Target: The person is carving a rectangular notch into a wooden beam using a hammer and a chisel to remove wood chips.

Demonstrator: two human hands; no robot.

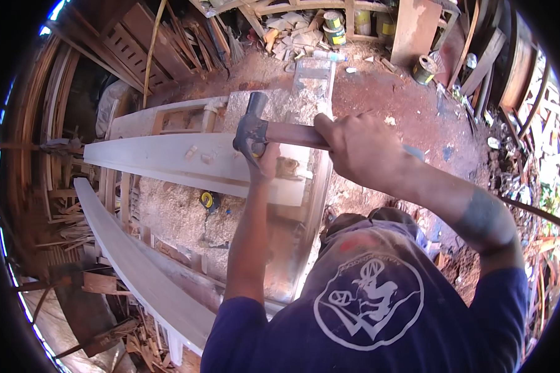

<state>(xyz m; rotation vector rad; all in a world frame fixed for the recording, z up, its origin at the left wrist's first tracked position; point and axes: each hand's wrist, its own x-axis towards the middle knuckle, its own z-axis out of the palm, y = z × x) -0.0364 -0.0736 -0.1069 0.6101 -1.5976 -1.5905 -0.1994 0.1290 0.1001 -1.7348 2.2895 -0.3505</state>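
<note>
Hammer, one, hung over the right part of a long pale board, its handle clenched in the right hand; left hand sat partly behind the hammer's head, near that board's end, and I could not tell whether it gripped anything. Long pale boards numbered two, the first on the bench, the second board nearer the person's left. One yellow-and-black round object lay among wood shavings.
</note>
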